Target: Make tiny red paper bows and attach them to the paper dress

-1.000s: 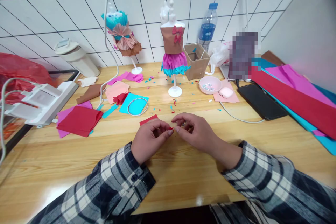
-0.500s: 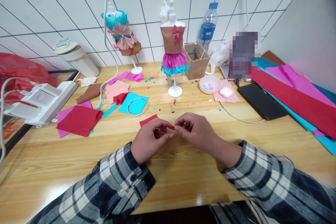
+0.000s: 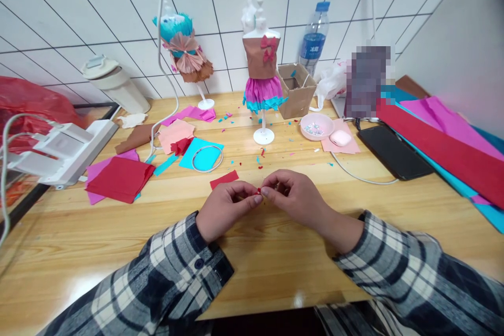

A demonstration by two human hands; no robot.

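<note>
Between the fingertips of both hands is a tiny piece of red paper point(image 3: 259, 191), mostly hidden by the fingers. My left hand point(image 3: 228, 206) pinches it between thumb and index finger. My right hand point(image 3: 297, 195) meets it from the other side, also closed in a pinch. Just beyond my left hand lies a red paper strip point(image 3: 224, 179). Farther back stands a small white dress form point(image 3: 263, 137) wearing a brown paper top point(image 3: 255, 60) with two red bows point(image 3: 269, 49) and a magenta skirt point(image 3: 263, 89) edged in turquoise.
Left are red paper squares point(image 3: 120, 179), a turquoise sheet point(image 3: 192, 161) under a wire ring point(image 3: 208, 167), and a power strip point(image 3: 84, 152). At right are a pink bowl of beads point(image 3: 316, 127), a black phone point(image 3: 395, 151) and long paper sheets point(image 3: 444, 149). A second dressed form point(image 3: 185, 52) stands behind.
The left thumb has closed up toward its index finger on the red piece. Both hands stay in nearly the same place, and the view has shifted slightly.
</note>
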